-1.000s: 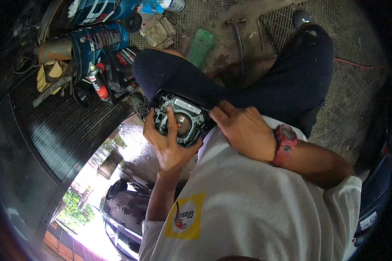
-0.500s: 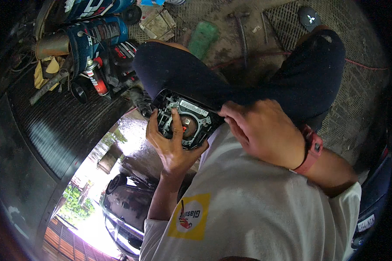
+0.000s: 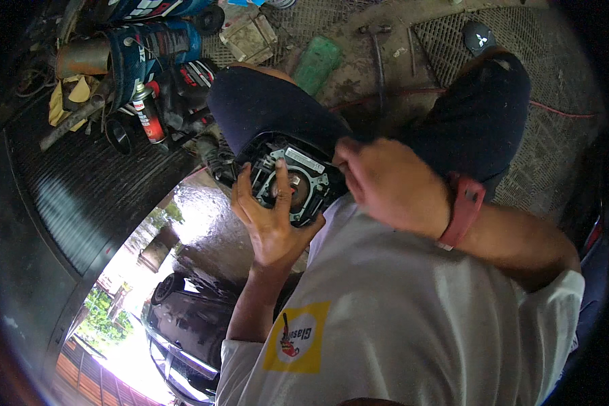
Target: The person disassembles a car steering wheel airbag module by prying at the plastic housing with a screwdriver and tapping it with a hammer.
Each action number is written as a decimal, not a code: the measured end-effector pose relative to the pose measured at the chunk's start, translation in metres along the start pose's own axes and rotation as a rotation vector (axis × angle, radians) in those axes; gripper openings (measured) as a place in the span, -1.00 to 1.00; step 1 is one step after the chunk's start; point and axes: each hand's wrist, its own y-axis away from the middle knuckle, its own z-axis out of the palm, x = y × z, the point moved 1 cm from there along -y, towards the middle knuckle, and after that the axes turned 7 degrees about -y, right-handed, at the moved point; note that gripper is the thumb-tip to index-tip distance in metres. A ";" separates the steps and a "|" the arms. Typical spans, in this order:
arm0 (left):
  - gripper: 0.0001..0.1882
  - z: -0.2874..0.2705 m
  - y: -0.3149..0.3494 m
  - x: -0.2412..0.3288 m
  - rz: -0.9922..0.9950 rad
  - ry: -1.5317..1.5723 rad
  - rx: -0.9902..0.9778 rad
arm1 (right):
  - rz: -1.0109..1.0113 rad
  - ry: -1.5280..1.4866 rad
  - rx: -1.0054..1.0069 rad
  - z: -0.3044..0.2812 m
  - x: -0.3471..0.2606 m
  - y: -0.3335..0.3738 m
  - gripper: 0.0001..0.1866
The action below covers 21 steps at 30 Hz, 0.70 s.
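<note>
A black airbag module [image 3: 304,183] rests tilted against my lap, its back side up. On it show a metal frame, a round brownish centre and a white label strip. My left hand [image 3: 274,230] grips it from the lower left, with fingers spread over the frame and the thumb at the near edge. At the module's right edge, my right hand [image 3: 399,183] is closed with curled fingers, a little blurred. Whatever the right fingertips pinch is hidden. A red watch strap [image 3: 463,210] circles the right wrist.
At the left stand a spray can [image 3: 149,115] and a blue drum [image 3: 159,47]. Beyond my legs lie a green block [image 3: 318,65], a hammer [image 3: 377,61], a dark cap [image 3: 478,37] and a red hose [image 3: 561,114]. A dark car [image 3: 189,311] shows at lower left.
My right hand has shifted slightly left and up along the module's right edge, its wrist turning. The left hand keeps its hold on the module. The whole view has tilted a little.
</note>
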 end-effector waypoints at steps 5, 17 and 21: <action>0.18 -0.001 0.001 0.002 -0.031 0.022 0.007 | 0.022 0.074 0.019 0.010 -0.011 0.022 -0.75; 0.15 -0.002 -0.001 0.010 -0.024 -0.011 0.051 | 0.137 -0.244 0.143 0.022 0.003 0.028 -0.47; 0.17 0.001 0.001 0.008 -0.034 0.014 0.062 | 0.127 -0.190 0.055 0.013 0.002 0.025 -0.47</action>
